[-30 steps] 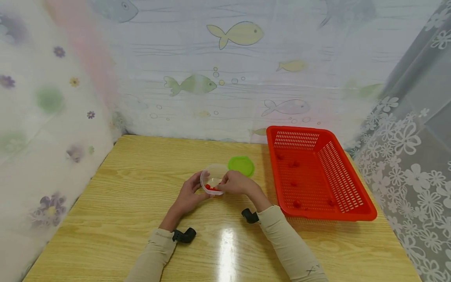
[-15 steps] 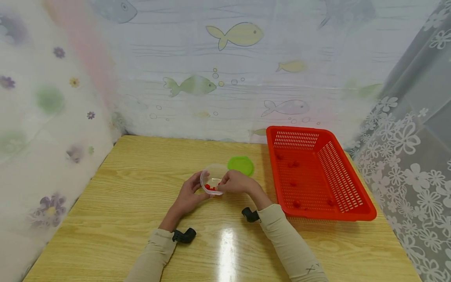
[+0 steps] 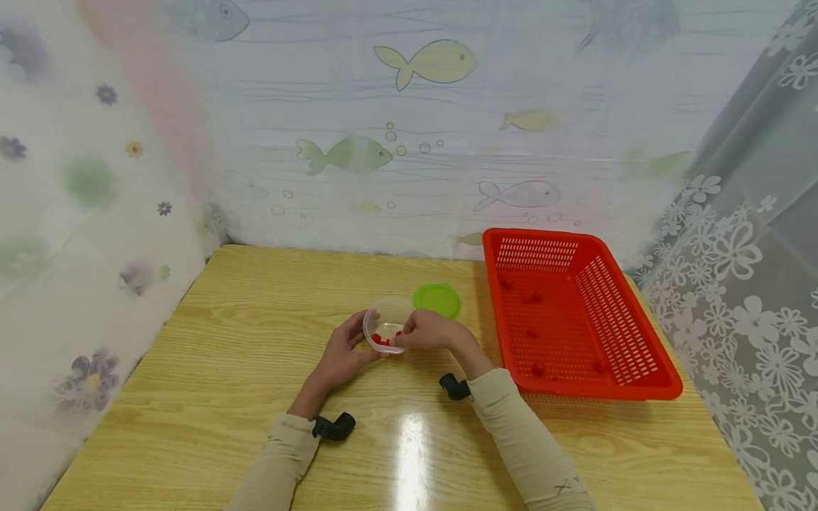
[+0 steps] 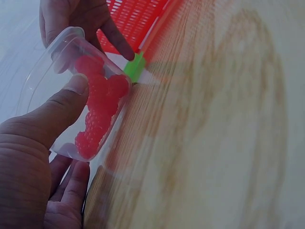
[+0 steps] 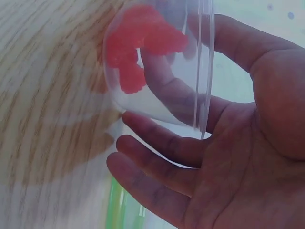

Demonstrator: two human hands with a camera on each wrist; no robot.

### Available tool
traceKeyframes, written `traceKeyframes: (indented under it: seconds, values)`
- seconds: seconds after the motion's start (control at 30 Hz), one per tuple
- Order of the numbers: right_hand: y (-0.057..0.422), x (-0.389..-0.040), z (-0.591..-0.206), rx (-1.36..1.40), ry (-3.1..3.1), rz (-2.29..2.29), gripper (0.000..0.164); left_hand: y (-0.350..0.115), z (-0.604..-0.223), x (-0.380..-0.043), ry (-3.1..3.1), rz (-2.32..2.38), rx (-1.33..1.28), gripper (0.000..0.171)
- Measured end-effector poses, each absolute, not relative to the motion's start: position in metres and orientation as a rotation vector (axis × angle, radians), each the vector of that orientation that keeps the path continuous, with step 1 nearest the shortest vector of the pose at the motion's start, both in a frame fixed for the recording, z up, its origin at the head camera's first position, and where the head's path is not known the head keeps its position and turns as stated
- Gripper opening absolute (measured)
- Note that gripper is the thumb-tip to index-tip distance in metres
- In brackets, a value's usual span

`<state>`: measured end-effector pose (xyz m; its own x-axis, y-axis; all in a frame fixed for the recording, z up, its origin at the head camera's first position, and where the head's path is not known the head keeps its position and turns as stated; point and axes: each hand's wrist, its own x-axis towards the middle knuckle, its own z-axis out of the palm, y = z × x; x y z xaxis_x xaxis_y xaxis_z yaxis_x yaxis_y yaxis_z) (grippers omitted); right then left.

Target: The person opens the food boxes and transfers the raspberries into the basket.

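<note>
My left hand (image 3: 341,358) grips a clear plastic container (image 3: 388,311), which is tilted with its mouth toward me. Its thumb (image 4: 57,112) presses the outer wall in the left wrist view. Several red raspberries (image 4: 97,102) lie bunched together inside. The thumb and index finger of my right hand (image 3: 434,331) reach in over the rim. In the right wrist view they are at either side of one raspberry (image 5: 162,39), seen blurred through the wall. The other fingers (image 5: 157,143) of that hand stay outside, below the container.
Behind the container a green lid (image 3: 437,301) lies flat on the wooden table (image 3: 268,298). To the right stands a large red slotted basket (image 3: 584,312) with several red pieces scattered on its floor. Patterned curtains (image 3: 319,92) hang at the back and sides.
The container and my left hand keep their place. My right hand has shifted very slightly at the container's mouth, its fingers still among the raspberries.
</note>
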<state>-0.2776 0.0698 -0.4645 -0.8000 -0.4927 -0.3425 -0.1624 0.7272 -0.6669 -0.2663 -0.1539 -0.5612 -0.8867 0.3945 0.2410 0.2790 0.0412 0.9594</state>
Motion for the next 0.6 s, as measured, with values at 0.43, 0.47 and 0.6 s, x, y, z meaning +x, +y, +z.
traceKeyframes:
  seconds: [0.43, 0.47, 0.6]
  values:
    - [0.066, -0.272, -0.474, -0.404, 2.458, -1.033, 0.028, -0.154, -0.561, -0.266, 2.211, 1.980, 0.677, 0.078]
    - [0.066, -0.271, -0.475, -0.394, 2.461, -1.060, 0.027, -0.154, -0.561, -0.266, 2.212, 1.980, 0.675, 0.078]
    - [0.065, -0.268, -0.478, -0.389, 2.477, -1.179, 0.023, -0.154, -0.561, -0.266, 2.218, 1.980, 0.674, 0.078]
